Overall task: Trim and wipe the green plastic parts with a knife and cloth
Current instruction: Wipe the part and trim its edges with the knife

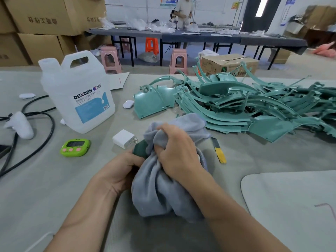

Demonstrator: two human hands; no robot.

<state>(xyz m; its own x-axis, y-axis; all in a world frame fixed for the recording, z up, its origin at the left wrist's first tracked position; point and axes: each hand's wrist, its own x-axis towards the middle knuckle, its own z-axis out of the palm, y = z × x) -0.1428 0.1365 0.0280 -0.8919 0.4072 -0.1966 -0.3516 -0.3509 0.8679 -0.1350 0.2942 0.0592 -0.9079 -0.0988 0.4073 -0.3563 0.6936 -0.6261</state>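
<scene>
Fingers [166,128] of my right hand [174,148] are curled tight into the grey cloth [160,193], bunching its upper folds in a fist-like grip. My left hand [119,169] sits just beside it, its fingers wrapped round a dark green part [140,149], of which only a short end shows past the cloth. How the rest of that piece lies under the fabric I cannot tell. The cloth hangs down between my two forearms and its lower folds rest on the desk [54,188] close in front of me.

Just right of my right hand, a knife [220,152] with a yellow body lies flat on the desk, apart from the cloth. Beyond it, on the far right side of the desk, is a big tangled pile of green parts [236,104], curved strips and flat panels heaped on one another; the cloth's top edge comes close to the nearest strips.

Left of my hands sit a white charger [123,138], near the green part, and a lime-green timer [75,147] further left. Behind them stands a clear plastic jug [80,93] with a blue and white label. A black cable [48,124] loops across the left edge of the desk. Cardboard boxes [45,24] are stacked at the back left, and pink stools [110,59] stand on the floor past the desk.
</scene>
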